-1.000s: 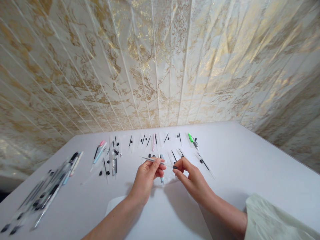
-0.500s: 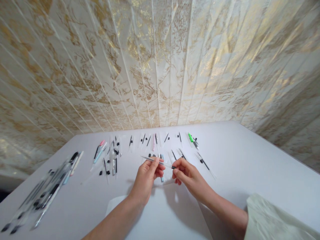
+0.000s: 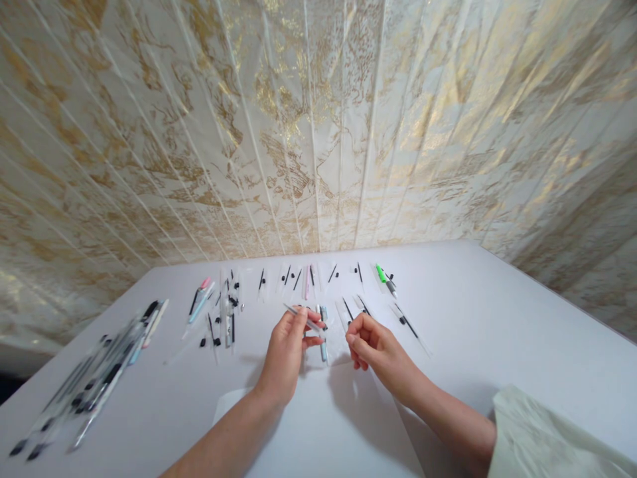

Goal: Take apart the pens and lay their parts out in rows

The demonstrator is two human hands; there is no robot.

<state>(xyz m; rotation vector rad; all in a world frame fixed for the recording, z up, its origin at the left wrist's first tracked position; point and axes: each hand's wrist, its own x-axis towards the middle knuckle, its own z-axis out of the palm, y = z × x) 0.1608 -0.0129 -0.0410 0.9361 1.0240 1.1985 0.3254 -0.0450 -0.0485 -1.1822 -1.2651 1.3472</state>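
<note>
My left hand (image 3: 284,355) pinches a slim, translucent pen (image 3: 311,324) between thumb and fingers. Its thin grey tip points up and to the left, past the thumb. A short gap to the right, my right hand (image 3: 375,342) is closed, thumb against curled forefinger; whatever sits in that pinch is hidden. Below and behind the left fingers lies a light-blue pen (image 3: 323,350) on a clear plastic piece. Just beyond the right hand are dark pen refills (image 3: 365,307) beside clear tubes.
A white sheet (image 3: 318,425) lies under my forearms on the white table (image 3: 497,318). A heap of clear pens with black caps (image 3: 94,385) occupies the left. Pen parts line the back, with a green pen piece (image 3: 381,273) at right and a pink one (image 3: 204,283) at left.
The right hand has come away from the pen's right end, where it pinched a black piece. In my left hand the pen has tilted more steeply, and the fingers have shifted.
</note>
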